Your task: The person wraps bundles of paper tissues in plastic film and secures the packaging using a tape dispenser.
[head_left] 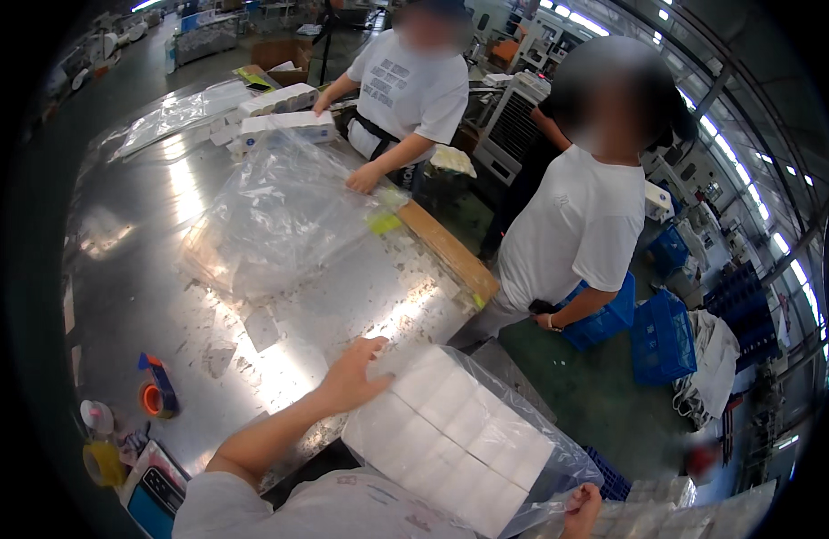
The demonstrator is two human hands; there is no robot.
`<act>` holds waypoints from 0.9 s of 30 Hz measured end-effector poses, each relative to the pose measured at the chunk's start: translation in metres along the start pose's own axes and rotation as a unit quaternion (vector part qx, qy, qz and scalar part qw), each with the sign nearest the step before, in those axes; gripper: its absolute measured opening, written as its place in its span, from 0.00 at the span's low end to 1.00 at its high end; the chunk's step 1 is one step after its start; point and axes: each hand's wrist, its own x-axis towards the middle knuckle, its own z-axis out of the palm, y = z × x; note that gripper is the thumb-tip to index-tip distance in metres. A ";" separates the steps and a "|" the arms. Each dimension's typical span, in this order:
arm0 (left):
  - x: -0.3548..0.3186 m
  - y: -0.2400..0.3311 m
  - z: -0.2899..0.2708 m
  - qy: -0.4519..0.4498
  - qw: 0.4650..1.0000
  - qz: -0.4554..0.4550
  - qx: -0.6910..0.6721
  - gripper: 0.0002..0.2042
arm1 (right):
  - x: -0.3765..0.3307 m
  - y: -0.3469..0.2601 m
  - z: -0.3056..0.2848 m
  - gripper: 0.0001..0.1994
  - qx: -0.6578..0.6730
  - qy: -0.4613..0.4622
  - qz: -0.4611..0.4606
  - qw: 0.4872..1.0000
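Now both hands (356, 373) steady a clear bag (531, 449) of white paper rolls (450, 427).

Right hand (582, 508) partly cut off by lower edge.

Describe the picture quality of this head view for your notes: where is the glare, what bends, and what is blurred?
Head view: overhead lights throw bright streaks of glare across the metal table and the clear plastic bag; the fisheye lens bends the table's wooden edge and the ceiling lights toward the black rim; both co-workers' faces are blurred; the left hand and the bagged white rolls are fairly sharp.
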 end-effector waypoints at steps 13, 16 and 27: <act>-0.012 -0.021 0.029 0.023 0.998 0.001 0.055 0.16 | 0.051 0.024 0.074 0.15 -0.017 -0.075 -0.151 0.986; 0.000 -0.019 0.019 0.002 0.998 -0.053 -0.021 0.09 | 0.050 0.009 0.065 0.15 0.016 -0.068 -0.154 0.986; 0.031 -0.019 -0.002 0.020 0.994 -0.093 -0.054 0.06 | 0.114 -0.020 -0.104 0.12 -0.288 0.037 -0.253 0.923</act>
